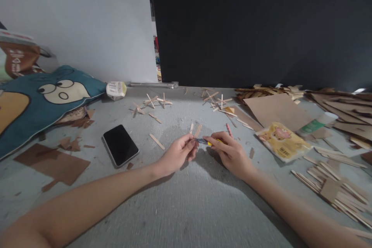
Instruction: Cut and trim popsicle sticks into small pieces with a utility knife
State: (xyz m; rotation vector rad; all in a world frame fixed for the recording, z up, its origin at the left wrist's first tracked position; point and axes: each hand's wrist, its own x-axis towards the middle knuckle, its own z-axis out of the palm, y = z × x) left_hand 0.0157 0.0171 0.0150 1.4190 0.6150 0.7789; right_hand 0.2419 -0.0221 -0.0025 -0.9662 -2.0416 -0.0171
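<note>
My left hand [178, 150] is closed in a pinch, with thumb and fingers together on a wooden craft stick [198, 130] whose upper end sticks out past the fingertips. My right hand [231, 154] grips a yellow utility knife [209, 143], its grey blade pointing left and reaching the left fingertips. Whether the blade touches the stick I cannot tell. Just beyond the left hand shows the end of a second pale stick [191, 128]. A loose craft stick [157, 141] lies left of that hand. A red patterned pen-like stick [229, 130] lies behind the right hand.
At left are a black-screened phone [120, 145], cardboard pieces [52, 164] and a blue cushion [58, 97]. Small crossed-stick assemblies [151, 101] stand at the back. On the right lie a yellow packet [283, 141], a cardboard sheet [277, 112] and piles of craft sticks [334, 186].
</note>
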